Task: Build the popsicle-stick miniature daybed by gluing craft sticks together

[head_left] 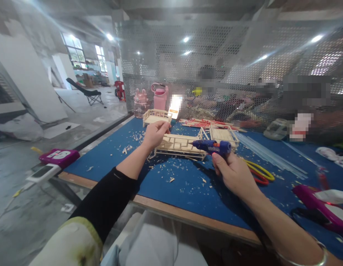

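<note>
In my right hand point(235, 170) is a blue hot glue gun point(212, 146), gripped by its handle. Its nozzle points left, over the near railing of a small furniture-like model built from thin wooden sticks point(179, 147). My left hand point(155, 133) is closed in a pinch at the left end of this model; whatever sits between its fingertips is hidden. Behind that hand stands a smaller stick model with railings point(154, 119). Another stick-built piece point(222, 135) lies to the right, behind the glue gun.
Wood scraps litter the blue tabletop point(171, 188). Red-tipped sticks point(204, 123), clear glue sticks point(271, 155) and yellow-handled pliers or a loop point(261, 169) lie around. Pink bottles point(160, 98) and a lit phone point(174, 107) stand at the back, before a perforated metal screen point(229, 48).
</note>
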Demonstrator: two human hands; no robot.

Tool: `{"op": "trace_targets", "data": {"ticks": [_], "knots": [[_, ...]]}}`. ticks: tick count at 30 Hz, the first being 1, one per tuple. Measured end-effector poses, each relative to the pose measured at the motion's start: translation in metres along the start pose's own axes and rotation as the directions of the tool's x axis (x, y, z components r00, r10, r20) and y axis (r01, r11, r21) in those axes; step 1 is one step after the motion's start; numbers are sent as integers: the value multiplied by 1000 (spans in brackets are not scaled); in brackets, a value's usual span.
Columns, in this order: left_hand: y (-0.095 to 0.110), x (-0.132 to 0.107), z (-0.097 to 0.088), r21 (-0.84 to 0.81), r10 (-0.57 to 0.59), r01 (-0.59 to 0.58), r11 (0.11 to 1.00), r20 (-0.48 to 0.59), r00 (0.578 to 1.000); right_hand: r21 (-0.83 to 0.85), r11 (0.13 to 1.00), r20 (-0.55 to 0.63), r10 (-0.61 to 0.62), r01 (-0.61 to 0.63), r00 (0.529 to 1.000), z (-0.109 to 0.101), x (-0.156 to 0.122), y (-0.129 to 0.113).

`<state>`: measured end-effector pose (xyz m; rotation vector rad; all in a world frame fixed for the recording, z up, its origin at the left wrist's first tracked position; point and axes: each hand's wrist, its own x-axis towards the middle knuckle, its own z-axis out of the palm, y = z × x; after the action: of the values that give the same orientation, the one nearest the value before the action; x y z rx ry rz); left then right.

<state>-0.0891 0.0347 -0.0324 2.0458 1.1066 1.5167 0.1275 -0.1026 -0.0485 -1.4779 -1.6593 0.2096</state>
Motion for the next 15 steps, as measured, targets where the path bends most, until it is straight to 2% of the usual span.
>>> {"op": "trace_targets", "data": {"ticks": [9,15], "knots": [[-1,1,1,6,11,-11,1000,-3,1000,-54,998,-72,-25,21,997,-9,-2,6],[-1,1,0,23,11,-11,1000,0,1000,-75,997,-100,13,-21,995,-21,-6,11]]}}
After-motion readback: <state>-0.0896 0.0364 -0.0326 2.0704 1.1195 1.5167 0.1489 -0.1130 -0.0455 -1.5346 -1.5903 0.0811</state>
